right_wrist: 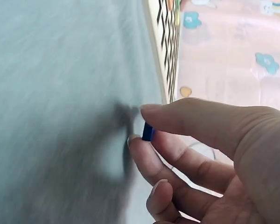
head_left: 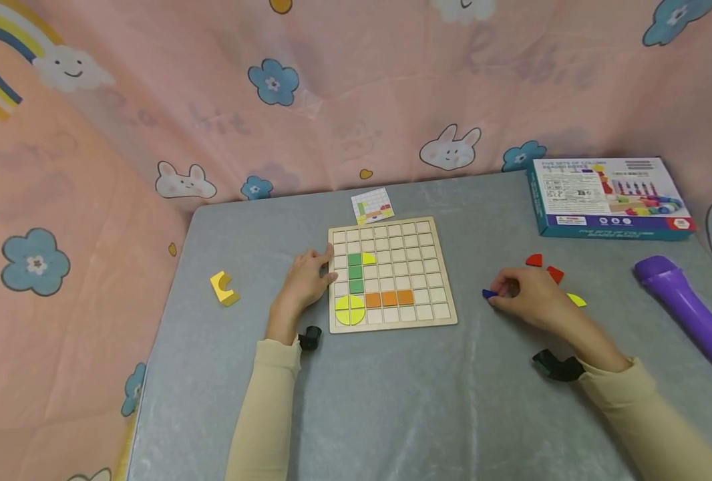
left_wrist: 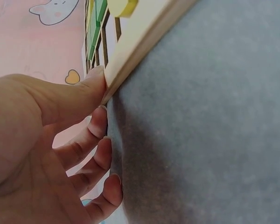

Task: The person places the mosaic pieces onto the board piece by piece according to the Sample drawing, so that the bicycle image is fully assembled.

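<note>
A wooden grid board (head_left: 445, 270) lies on the grey table, holding a column of green squares (head_left: 355, 272), a row of orange squares (head_left: 389, 298), a yellow circle of quarter pieces (head_left: 350, 310) and a single yellow quarter piece (head_left: 368, 258). My left hand (head_left: 304, 277) touches the board's left edge, its thumb (left_wrist: 91, 86) against the rim and the other fingers loosely bent beside it. Right of the board, my right hand (head_left: 530, 294) pinches a small blue piece (right_wrist: 148, 132) between thumb and fingers, low over the table.
Red quarter pieces (head_left: 555, 274) and a yellow piece (head_left: 576, 300) lie around the right hand. A pattern card (head_left: 373, 206) sits behind the board. Farther right are a printed box (head_left: 611, 199) and a purple microphone (head_left: 686, 314); a yellow notched block (head_left: 224, 288) stands left.
</note>
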A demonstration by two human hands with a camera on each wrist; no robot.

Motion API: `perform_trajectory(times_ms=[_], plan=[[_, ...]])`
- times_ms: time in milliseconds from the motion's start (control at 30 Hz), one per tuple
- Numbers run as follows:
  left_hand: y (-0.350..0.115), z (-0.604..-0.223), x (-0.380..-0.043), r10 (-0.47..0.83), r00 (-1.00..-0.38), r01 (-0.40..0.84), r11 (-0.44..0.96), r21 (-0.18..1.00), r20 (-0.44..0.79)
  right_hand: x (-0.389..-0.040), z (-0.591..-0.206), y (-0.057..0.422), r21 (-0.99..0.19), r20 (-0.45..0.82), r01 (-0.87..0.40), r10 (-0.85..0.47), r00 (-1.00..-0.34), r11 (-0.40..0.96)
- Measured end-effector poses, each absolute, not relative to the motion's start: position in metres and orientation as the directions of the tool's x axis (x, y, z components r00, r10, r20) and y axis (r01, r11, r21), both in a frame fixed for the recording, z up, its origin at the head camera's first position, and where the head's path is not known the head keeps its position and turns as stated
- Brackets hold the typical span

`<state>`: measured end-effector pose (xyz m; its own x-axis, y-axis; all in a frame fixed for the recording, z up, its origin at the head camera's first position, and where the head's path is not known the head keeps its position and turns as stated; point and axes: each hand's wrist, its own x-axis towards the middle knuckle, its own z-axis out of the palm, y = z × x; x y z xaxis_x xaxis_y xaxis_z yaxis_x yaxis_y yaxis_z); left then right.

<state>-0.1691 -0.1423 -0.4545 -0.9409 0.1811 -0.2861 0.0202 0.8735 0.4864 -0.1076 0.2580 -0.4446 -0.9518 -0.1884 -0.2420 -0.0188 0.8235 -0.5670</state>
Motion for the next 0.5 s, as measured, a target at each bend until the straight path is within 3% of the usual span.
perform_trajectory(times_ms=[500], plan=[[-0.144, -0.455, -0.169, 0.178, -0.941, 0.014, 0.869, 0.494, -0.288, -0.114, -0.447, 0.165, -0.656, -0.093, -0.219, -0.365, -0.926, 0.723]])
